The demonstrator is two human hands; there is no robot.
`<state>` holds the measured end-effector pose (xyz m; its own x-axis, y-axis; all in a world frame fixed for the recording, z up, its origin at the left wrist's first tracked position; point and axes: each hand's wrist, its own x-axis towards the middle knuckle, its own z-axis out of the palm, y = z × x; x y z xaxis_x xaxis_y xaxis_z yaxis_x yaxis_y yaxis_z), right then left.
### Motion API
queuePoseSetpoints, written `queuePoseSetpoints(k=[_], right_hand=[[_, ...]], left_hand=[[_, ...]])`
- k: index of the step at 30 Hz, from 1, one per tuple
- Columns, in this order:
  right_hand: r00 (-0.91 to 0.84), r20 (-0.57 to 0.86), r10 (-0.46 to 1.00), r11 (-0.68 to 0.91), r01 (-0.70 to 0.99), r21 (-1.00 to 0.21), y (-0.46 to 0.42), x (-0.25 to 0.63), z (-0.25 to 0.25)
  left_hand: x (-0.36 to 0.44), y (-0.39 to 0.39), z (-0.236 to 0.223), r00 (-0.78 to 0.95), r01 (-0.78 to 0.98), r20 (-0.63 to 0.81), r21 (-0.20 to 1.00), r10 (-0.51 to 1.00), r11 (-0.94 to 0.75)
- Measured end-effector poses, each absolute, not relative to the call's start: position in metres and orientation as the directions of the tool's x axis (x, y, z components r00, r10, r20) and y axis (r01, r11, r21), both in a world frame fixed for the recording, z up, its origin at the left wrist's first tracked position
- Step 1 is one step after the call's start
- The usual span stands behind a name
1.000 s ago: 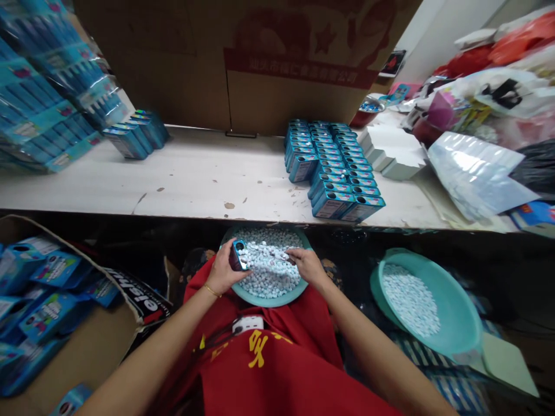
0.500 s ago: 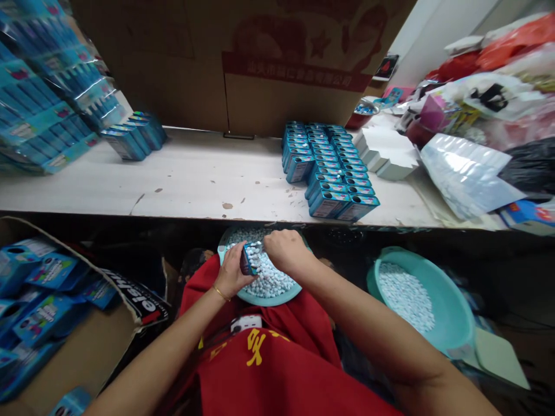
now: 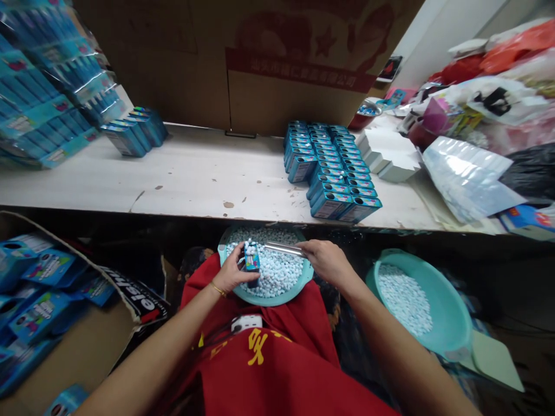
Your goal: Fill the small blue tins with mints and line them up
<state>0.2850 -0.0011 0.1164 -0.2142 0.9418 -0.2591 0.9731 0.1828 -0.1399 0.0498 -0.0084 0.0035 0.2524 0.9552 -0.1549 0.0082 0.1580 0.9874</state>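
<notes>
My left hand (image 3: 230, 273) is closed around a small blue box (image 3: 251, 260), held upright over the near left part of a teal basin (image 3: 265, 301). White pellets (image 3: 250, 245) are heaped at the box's top. In my right hand (image 3: 327, 261) is a shiny metal scoop (image 3: 284, 249), its far end pointing left at the box, just short of it. Below both hands, small white and pale blue pellets (image 3: 277, 274) fill the basin, which rests on my lap against a red apron (image 3: 277, 358).
Rows of blue boxes (image 3: 332, 167) stand on the white table (image 3: 208, 179), beside white cartons (image 3: 392, 153). Several more boxes (image 3: 134, 133) are at left. A carton of blue boxes (image 3: 43, 277) sits lower left. A second teal basin (image 3: 451, 318) holds pellets at right. A large cardboard box (image 3: 173, 69) blocks the back.
My right hand rose from the pellets to the box's top, then drew back right with the scoop. Pellets are now heaped on the box, which has turned more upright in my left hand.
</notes>
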Motion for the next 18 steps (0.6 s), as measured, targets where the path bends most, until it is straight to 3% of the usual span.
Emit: queuePoseSetpoints(k=[7, 14, 18], right_hand=[[-0.197, -0.169, 0.966, 0.183, 0.979, -0.095, 0.0, 0.268, 0.112], [-0.314, -0.167, 0.934, 0.319, 0.948, 0.003, -0.014, 0.238, 0.116], [-0.268, -0.093, 0.959, 0.268, 0.963, -0.008, -0.02, 0.25, 0.114]], left_hand=[[0.048, -0.009, 0.011, 0.225, 0.321, 0.07, 0.936, 0.972, -0.141], [0.049, -0.012, 0.01, 0.154, 0.401, 0.127, 0.898, 0.98, -0.18], [0.046, -0.013, 0.012, 0.134, 0.485, 0.179, 0.846, 0.975, -0.222]])
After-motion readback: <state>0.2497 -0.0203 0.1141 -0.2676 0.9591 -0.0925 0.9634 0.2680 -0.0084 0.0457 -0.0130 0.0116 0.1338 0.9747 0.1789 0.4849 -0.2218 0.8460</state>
